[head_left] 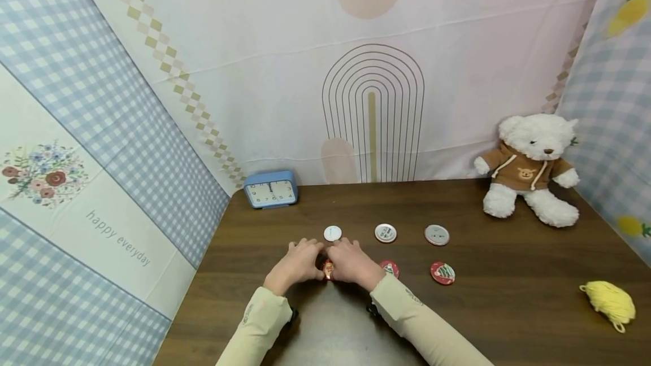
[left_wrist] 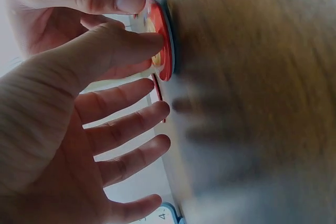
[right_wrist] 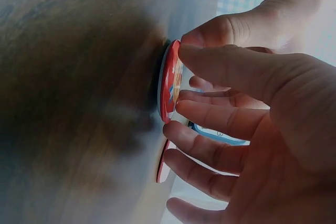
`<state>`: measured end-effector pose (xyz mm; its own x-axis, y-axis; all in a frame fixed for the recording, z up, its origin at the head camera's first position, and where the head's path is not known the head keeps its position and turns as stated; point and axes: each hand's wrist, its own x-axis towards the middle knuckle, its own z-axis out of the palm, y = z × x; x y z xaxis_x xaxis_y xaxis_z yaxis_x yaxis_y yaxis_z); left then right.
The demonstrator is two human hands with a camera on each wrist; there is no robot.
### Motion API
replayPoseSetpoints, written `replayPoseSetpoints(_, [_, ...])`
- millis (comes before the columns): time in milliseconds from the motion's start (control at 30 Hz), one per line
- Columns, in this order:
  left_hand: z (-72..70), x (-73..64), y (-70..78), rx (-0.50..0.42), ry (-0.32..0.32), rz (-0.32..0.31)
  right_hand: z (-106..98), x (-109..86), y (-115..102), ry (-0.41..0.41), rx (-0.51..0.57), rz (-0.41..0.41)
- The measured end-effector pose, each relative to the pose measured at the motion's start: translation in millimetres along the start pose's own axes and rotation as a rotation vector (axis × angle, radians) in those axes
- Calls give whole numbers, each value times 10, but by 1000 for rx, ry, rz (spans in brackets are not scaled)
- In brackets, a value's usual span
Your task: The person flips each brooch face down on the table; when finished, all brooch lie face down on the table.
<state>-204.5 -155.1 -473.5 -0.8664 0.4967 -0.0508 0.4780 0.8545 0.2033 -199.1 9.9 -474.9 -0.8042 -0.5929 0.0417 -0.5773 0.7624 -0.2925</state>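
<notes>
Both hands meet over a round red button badge [head_left: 328,269] with a small printed picture, low at the brown tabletop. My left hand [head_left: 299,262] holds its left side by thumb and forefinger, the other fingers spread. From the right, my right hand [head_left: 351,263] grips the edge of the same badge [right_wrist: 170,85] with thumb and fingers. Just beyond the hands lies a white round badge [head_left: 333,234]. A red badge with a tree picture [head_left: 390,268] is partly hidden by the right wrist.
Two badges lie pale side up, one silvery-white badge [head_left: 385,233] and another [head_left: 437,235] farther right. Another red tree badge [head_left: 443,273] lies nearer. A blue clock [head_left: 271,190] stands back left, a white teddy bear [head_left: 531,171] back right, yellow yarn [head_left: 609,303] front right.
</notes>
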Motion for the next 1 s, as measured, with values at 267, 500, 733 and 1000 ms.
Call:
replayPoseSetpoints(267, [30,-31,-7,-3,4,11,28,-6,33,26,34,-16])
replayPoseSetpoints(500, [36,-69,-17,3,18,29,45,-14,42,30,46,-21])
replayPoseSetpoints(733, [17,-90,2,-29,22,42,47,-4,66,16,86,-14])
replayPoseSetpoints(1000, [-3,-125,-15,-77,47,74,60,6,128,26,128,-86])
